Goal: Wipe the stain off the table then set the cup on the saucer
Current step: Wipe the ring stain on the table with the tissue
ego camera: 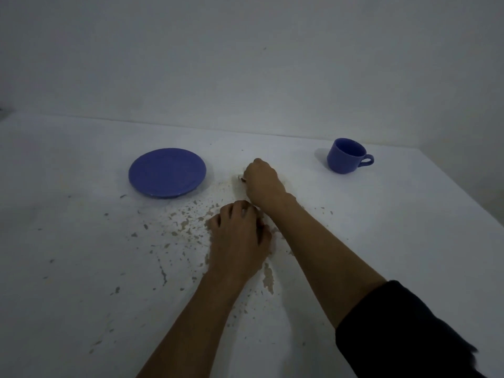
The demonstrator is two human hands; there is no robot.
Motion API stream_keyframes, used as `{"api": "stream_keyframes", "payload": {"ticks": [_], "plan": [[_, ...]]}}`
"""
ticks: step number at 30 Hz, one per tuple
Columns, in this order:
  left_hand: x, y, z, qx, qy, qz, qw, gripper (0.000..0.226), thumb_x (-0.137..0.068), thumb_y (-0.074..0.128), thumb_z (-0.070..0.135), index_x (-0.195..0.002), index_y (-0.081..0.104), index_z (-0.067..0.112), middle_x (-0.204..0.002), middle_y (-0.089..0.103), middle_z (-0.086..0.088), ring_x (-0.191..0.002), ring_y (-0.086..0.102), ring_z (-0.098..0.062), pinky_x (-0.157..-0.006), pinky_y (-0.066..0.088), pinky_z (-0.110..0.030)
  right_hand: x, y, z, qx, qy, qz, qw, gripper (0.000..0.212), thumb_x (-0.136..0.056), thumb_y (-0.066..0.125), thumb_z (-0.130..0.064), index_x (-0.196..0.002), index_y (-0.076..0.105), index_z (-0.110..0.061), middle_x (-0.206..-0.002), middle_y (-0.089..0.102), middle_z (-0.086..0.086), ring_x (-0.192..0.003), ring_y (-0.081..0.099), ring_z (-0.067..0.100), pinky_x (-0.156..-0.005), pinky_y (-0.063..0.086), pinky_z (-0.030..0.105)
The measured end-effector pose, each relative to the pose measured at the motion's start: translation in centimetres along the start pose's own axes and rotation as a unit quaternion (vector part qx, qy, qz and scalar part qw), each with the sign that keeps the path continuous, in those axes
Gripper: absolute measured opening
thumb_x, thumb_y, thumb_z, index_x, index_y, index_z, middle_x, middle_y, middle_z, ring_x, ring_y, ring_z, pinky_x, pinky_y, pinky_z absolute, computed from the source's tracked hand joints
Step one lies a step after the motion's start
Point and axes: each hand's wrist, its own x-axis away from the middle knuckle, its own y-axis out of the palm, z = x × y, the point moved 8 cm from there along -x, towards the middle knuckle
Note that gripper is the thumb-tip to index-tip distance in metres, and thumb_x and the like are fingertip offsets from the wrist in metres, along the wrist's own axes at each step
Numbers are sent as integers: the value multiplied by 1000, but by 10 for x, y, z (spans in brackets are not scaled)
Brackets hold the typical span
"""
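A blue saucer lies on the white table, left of centre. A blue cup stands upright at the far right, handle pointing right, apart from both hands. Between them is a brownish stain. My right hand is pressed down on the stain, fingers closed on a small white wipe that peeks out at its left edge. My left hand rests on the table just in front, fingers curled down. A pale bit shows between its fingers; whether it holds anything is hidden.
The tabletop has many chipped, flaking paint spots spread around and in front of the hands. A bare white wall rises behind the table's far edge. My right forearm has a dark sleeve.
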Motion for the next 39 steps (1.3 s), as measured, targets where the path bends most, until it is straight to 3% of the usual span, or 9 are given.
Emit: {"api": "stream_keyframes", "payload": {"ticks": [6,12,15,17,22,25,27,34,39], "plan": [[0,0,-1,1,-1,6,1000,21,-85,53,36,-92,61,17,-107,62,-5,-101,53,-27,-85,37,-42,20,-8,5,-36,-118,-55,991,34,-87,57,4,-116,69,-11,-114,66,13,-103,60,29,-75,34,21],[1,-1,-2,26,13,1,1000,16,-87,51,34,-89,59,20,-104,60,-1,-100,51,-23,-85,35,-38,37,-18,31,-142,-101,-93,980,25,-85,65,-4,-103,75,-19,-108,73,1,-94,63,4,-67,39,-2],[1,-1,-1,22,15,-4,1000,15,-87,51,36,-88,57,22,-102,57,2,-99,49,-22,-85,35,-39,31,-31,73,-290,20,-42,956,23,-87,65,-12,-105,74,-23,-108,74,-1,-85,69,10,-80,58,23],[0,0,-1,21,10,-5,1000,14,-87,52,36,-88,57,23,-104,56,2,-101,48,-22,-87,35,-39,26,-35,100,-342,109,-3,933,22,-87,66,-11,-106,72,-19,-102,74,4,-80,70,17,-82,60,34],[0,-2,-1,20,9,16,1000,11,-84,55,34,-84,57,23,-100,57,2,-96,49,-22,-82,32,-37,5,-27,94,-160,114,23,980,28,-89,60,-5,-116,67,-8,-118,68,12,-98,66,22,-89,53,27],[0,0,-2,15,10,19,1000,11,-84,54,34,-84,57,23,-100,58,2,-95,50,-22,-82,32,-37,3,-12,56,-84,44,4,995,32,-86,55,5,-113,68,-4,-114,68,17,-101,64,29,-92,52,31],[-1,1,-2,12,8,18,1000,13,-85,54,34,-86,58,22,-100,59,0,-96,51,-23,-82,33,-38,6,-7,31,-55,-10,1,998,33,-85,55,6,-114,68,-4,-110,64,20,-99,61,32,-83,48,28],[-2,-1,-3,44,-8,5,999,14,-87,55,33,-90,60,20,-103,59,-1,-99,50,-23,-83,28,-35,33,-12,16,-58,-94,-35,993,33,-87,56,4,-115,69,-9,-115,66,17,-103,61,31,-81,44,24],[0,-5,-7,111,-15,21,993,9,-84,60,25,-82,59,16,-92,60,-5,-87,55,-26,-79,43,-42,55,-21,12,-43,-94,-69,992,31,-89,58,-9,-118,67,-11,-119,64,14,-106,60,28,-81,39,21]]}}
